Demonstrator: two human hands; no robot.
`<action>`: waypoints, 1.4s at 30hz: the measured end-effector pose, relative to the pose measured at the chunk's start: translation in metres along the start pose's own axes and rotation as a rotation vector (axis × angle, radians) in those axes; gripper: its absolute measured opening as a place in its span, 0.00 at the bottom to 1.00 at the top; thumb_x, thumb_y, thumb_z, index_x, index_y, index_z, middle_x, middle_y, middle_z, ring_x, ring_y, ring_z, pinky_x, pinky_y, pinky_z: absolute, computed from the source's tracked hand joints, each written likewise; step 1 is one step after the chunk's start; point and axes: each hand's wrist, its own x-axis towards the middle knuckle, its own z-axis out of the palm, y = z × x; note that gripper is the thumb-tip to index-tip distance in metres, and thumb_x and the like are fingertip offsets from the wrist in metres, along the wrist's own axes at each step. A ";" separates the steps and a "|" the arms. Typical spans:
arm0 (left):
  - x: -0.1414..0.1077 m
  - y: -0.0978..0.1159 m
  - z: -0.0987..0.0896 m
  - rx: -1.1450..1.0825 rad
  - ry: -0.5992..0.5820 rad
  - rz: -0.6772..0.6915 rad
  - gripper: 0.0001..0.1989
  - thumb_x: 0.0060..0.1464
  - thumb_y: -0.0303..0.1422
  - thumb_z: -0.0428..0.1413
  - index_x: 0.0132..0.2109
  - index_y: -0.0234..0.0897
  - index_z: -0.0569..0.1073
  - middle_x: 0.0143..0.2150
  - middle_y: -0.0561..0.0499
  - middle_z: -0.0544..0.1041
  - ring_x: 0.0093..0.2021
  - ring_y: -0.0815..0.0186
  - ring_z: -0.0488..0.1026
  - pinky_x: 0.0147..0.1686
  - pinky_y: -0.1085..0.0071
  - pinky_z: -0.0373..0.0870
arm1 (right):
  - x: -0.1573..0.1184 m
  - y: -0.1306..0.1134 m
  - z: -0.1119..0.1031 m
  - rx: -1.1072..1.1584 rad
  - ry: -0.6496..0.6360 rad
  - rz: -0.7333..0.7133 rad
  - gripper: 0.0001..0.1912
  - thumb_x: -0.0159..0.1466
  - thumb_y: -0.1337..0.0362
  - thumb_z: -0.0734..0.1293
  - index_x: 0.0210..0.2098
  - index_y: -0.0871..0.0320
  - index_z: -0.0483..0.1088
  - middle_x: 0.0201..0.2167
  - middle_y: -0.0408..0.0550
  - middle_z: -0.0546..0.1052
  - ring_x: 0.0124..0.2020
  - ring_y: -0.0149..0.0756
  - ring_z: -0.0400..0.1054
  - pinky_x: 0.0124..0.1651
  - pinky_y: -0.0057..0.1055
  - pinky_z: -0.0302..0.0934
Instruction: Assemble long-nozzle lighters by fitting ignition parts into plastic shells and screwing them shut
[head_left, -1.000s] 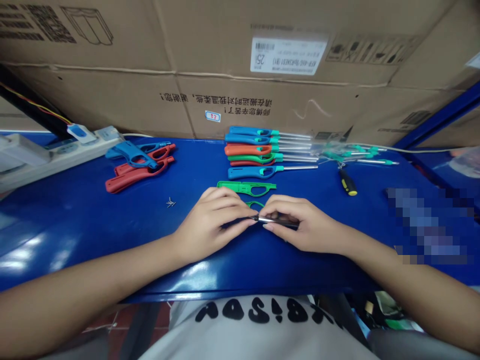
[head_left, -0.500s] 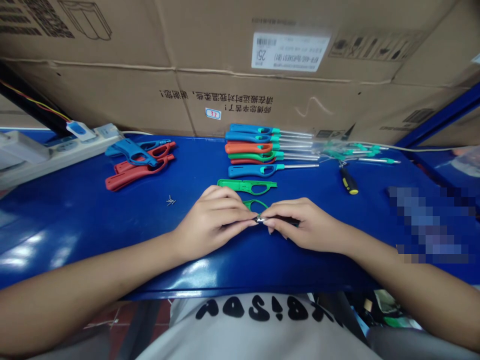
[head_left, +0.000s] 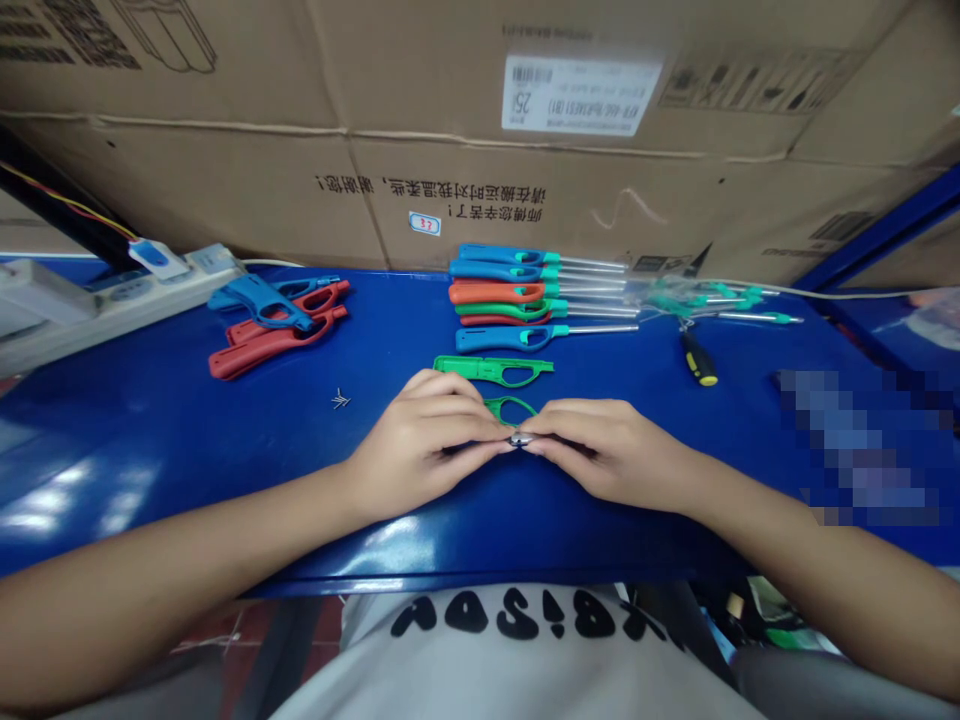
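Close to the table's front edge, my left hand [head_left: 427,445] and my right hand [head_left: 619,452] meet fingertip to fingertip. Between them is a small shiny metal piece [head_left: 520,439], pinched from both sides by thumbs and fingers. Its ends are covered, so its exact kind cannot be made out. A green lighter handle half [head_left: 450,366] lies just beyond my left hand, with its inside facing up. Nearer to me, the loop of another green handle part [head_left: 511,409] shows behind the fingers; the rest is hidden by my left hand.
Several small screws [head_left: 340,399] lie left of my hands. Red and blue handle shells [head_left: 262,349] are piled by a power strip [head_left: 135,293]. Long-necked lighters [head_left: 502,341] line the back, near metal tubes [head_left: 754,317] and a screwdriver [head_left: 699,358]. A cardboard box [head_left: 420,170] stands behind.
My right fingers have shifted slightly around the metal piece, and more of its shiny side shows. My left hand stays nearly still. The parts on the table lie as before.
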 end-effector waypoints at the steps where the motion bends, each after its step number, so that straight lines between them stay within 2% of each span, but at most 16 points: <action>1: 0.000 0.000 0.000 -0.004 -0.004 0.001 0.04 0.61 0.31 0.62 0.42 0.42 0.81 0.37 0.52 0.84 0.40 0.64 0.77 0.43 0.64 0.68 | 0.000 0.000 0.000 -0.003 -0.003 0.004 0.10 0.73 0.65 0.62 0.48 0.58 0.74 0.42 0.49 0.81 0.42 0.33 0.75 0.47 0.29 0.68; 6: -0.001 -0.002 0.000 -0.005 -0.020 0.010 0.04 0.60 0.30 0.63 0.42 0.42 0.81 0.37 0.53 0.84 0.41 0.63 0.76 0.44 0.63 0.68 | -0.001 0.001 0.002 -0.030 -0.076 0.023 0.12 0.73 0.64 0.60 0.49 0.58 0.73 0.43 0.50 0.80 0.43 0.35 0.75 0.47 0.32 0.68; 9: -0.001 -0.002 0.000 0.010 -0.029 0.002 0.04 0.60 0.31 0.63 0.42 0.43 0.81 0.37 0.54 0.84 0.42 0.63 0.76 0.45 0.62 0.67 | -0.001 -0.001 0.003 -0.004 -0.076 0.054 0.10 0.72 0.63 0.61 0.48 0.57 0.73 0.42 0.49 0.79 0.42 0.35 0.74 0.45 0.32 0.68; 12: -0.001 -0.001 0.002 0.014 -0.036 0.004 0.03 0.60 0.32 0.63 0.41 0.42 0.81 0.37 0.54 0.84 0.42 0.63 0.76 0.44 0.63 0.67 | 0.001 -0.003 0.003 0.023 -0.055 0.125 0.09 0.70 0.60 0.64 0.43 0.57 0.74 0.37 0.47 0.79 0.38 0.34 0.73 0.42 0.31 0.66; 17: 0.000 0.004 0.006 0.037 -0.062 -0.011 0.03 0.61 0.34 0.62 0.41 0.42 0.81 0.36 0.53 0.84 0.42 0.63 0.76 0.45 0.63 0.66 | 0.005 -0.004 0.004 0.028 -0.070 0.190 0.14 0.70 0.57 0.64 0.32 0.58 0.74 0.26 0.44 0.76 0.28 0.30 0.68 0.34 0.29 0.60; 19: 0.000 0.006 0.006 0.047 -0.084 -0.037 0.06 0.61 0.36 0.62 0.43 0.42 0.80 0.38 0.52 0.84 0.43 0.62 0.76 0.46 0.63 0.67 | 0.004 -0.003 0.004 0.033 -0.059 0.209 0.15 0.69 0.57 0.65 0.29 0.58 0.73 0.23 0.42 0.73 0.25 0.29 0.65 0.31 0.28 0.57; 21: 0.000 0.006 0.005 0.049 -0.115 -0.079 0.12 0.59 0.39 0.63 0.49 0.42 0.79 0.42 0.50 0.83 0.46 0.60 0.76 0.47 0.62 0.67 | 0.004 -0.001 0.002 0.027 -0.023 0.257 0.14 0.67 0.57 0.66 0.27 0.57 0.73 0.22 0.41 0.71 0.24 0.28 0.62 0.29 0.27 0.54; 24: 0.001 0.003 0.002 0.040 -0.143 -0.146 0.20 0.58 0.41 0.63 0.55 0.41 0.75 0.48 0.47 0.81 0.49 0.57 0.76 0.50 0.58 0.69 | 0.003 0.005 -0.005 0.006 0.042 0.346 0.13 0.65 0.58 0.67 0.27 0.57 0.73 0.23 0.41 0.72 0.25 0.28 0.63 0.29 0.27 0.54; 27: 0.002 -0.003 -0.002 0.040 -0.121 -0.188 0.18 0.60 0.37 0.61 0.56 0.38 0.74 0.50 0.46 0.81 0.49 0.57 0.76 0.51 0.57 0.70 | 0.003 0.013 -0.012 0.005 0.081 0.402 0.13 0.65 0.58 0.67 0.27 0.58 0.72 0.22 0.41 0.72 0.24 0.29 0.62 0.28 0.27 0.54; 32: 0.002 -0.014 -0.003 0.005 -0.065 -0.208 0.13 0.63 0.32 0.58 0.54 0.39 0.76 0.50 0.46 0.81 0.47 0.60 0.76 0.49 0.61 0.73 | 0.003 0.018 -0.018 -0.009 0.126 0.374 0.12 0.64 0.59 0.68 0.27 0.57 0.72 0.22 0.42 0.73 0.23 0.29 0.62 0.28 0.28 0.55; 38: 0.001 -0.019 -0.001 -0.036 -0.075 -0.275 0.12 0.63 0.34 0.58 0.52 0.40 0.79 0.47 0.46 0.83 0.46 0.58 0.79 0.48 0.58 0.76 | 0.002 0.015 -0.019 -0.099 0.168 0.300 0.10 0.65 0.59 0.68 0.29 0.56 0.71 0.27 0.45 0.75 0.28 0.33 0.67 0.32 0.31 0.59; 42: 0.003 -0.020 -0.002 -0.109 -0.069 -0.327 0.11 0.65 0.35 0.56 0.49 0.40 0.81 0.46 0.47 0.83 0.44 0.59 0.80 0.46 0.60 0.77 | 0.002 0.016 -0.021 -0.176 0.168 0.256 0.10 0.66 0.59 0.67 0.30 0.56 0.70 0.28 0.46 0.75 0.30 0.35 0.68 0.34 0.32 0.60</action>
